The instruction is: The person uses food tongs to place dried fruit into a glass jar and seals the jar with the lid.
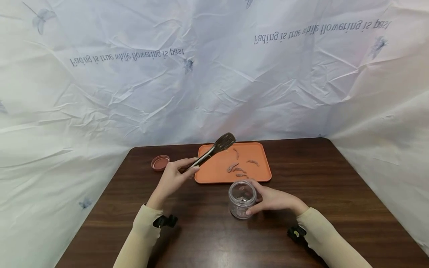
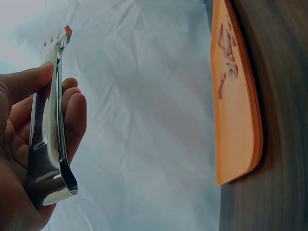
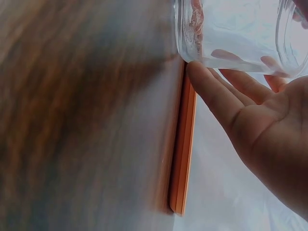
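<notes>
My left hand (image 1: 171, 181) grips a pair of metal tongs (image 1: 224, 142) by the handle, their dark head raised over the orange tray (image 1: 209, 173). A small orange-red bit (image 2: 68, 31) shows at the tongs' tip in the left wrist view; its kind is unclear. Several small curled pinkish-grey pieces that look like shrimp (image 1: 232, 167) lie on the tray. In front of the tray stands an open clear jar (image 1: 238, 213), and a few pinkish pieces show near its bottom in the right wrist view. My right hand (image 1: 275, 199) holds the jar from its right side, thumb toward the front.
A round reddish lid (image 1: 160, 162) lies on the dark wooden table (image 1: 335, 186), left of the tray. White printed cloth (image 1: 161, 100) hangs behind the table and down both sides.
</notes>
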Demonstrator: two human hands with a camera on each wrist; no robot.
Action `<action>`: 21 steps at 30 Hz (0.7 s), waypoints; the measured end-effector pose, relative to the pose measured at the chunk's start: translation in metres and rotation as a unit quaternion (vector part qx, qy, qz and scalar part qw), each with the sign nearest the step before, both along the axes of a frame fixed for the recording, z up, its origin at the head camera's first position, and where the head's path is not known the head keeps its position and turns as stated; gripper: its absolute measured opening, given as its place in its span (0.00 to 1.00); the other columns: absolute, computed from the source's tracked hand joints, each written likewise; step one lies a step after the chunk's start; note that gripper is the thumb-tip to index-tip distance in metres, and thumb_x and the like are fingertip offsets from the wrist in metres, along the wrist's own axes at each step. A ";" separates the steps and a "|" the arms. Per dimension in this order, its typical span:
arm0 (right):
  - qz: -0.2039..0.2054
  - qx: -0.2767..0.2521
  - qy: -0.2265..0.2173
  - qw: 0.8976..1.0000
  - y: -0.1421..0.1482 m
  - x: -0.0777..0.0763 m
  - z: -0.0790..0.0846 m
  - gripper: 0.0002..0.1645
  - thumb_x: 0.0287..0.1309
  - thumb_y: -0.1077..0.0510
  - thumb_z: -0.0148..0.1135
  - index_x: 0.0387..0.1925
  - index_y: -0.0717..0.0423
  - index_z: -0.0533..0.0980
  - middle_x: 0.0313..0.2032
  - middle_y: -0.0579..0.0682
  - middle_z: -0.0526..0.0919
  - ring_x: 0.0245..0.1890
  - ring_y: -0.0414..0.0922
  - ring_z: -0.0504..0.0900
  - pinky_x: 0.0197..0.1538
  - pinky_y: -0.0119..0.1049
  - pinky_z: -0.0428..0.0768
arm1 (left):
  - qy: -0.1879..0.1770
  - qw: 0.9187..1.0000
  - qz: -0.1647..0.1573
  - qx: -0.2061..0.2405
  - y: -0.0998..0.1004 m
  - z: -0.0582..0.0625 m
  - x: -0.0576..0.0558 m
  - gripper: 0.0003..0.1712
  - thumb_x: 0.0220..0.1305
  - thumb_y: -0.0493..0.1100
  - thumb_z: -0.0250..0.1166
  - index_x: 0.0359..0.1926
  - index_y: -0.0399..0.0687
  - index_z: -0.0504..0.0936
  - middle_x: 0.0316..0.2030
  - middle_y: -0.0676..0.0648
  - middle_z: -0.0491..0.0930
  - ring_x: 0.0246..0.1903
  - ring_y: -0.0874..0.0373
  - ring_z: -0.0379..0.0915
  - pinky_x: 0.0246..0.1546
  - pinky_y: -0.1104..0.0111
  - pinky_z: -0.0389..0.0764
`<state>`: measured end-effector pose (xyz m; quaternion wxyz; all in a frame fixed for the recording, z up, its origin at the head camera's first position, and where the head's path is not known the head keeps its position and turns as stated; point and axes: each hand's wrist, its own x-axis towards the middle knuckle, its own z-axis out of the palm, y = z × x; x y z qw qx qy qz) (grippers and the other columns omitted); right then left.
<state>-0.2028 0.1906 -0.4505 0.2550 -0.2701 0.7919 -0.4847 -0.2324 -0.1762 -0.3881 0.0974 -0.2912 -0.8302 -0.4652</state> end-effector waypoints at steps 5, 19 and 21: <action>-0.005 0.003 -0.001 1.000 0.001 -0.001 0.001 0.63 0.58 0.48 0.75 0.80 0.49 0.42 0.68 0.57 0.66 0.61 0.50 0.77 0.59 0.44 0.76 | -0.009 1.000 -0.026 -0.007 0.003 0.000 0.011 0.18 0.69 0.50 0.68 0.57 0.58 0.85 0.31 0.52 0.82 0.25 0.56 0.76 0.24 0.66 0.75; -0.019 0.004 -0.006 1.000 -0.007 -0.008 -0.001 0.63 0.57 0.48 0.75 0.80 0.48 0.42 0.71 0.60 0.63 0.63 0.52 0.76 0.60 0.44 0.75 | 0.010 0.988 -0.113 -0.104 0.003 -0.012 0.008 0.16 0.69 0.55 0.66 0.55 0.65 0.85 0.44 0.63 0.84 0.35 0.65 0.76 0.34 0.66 0.76; -0.027 0.018 0.002 0.999 -0.008 -0.008 0.000 0.65 0.56 0.46 0.76 0.80 0.51 0.41 0.71 0.61 0.61 0.63 0.53 0.75 0.61 0.46 0.75 | 0.017 0.985 -0.124 -0.115 0.002 -0.013 0.006 0.17 0.70 0.55 0.66 0.57 0.62 0.85 0.46 0.63 0.84 0.39 0.67 0.79 0.38 0.66 0.79</action>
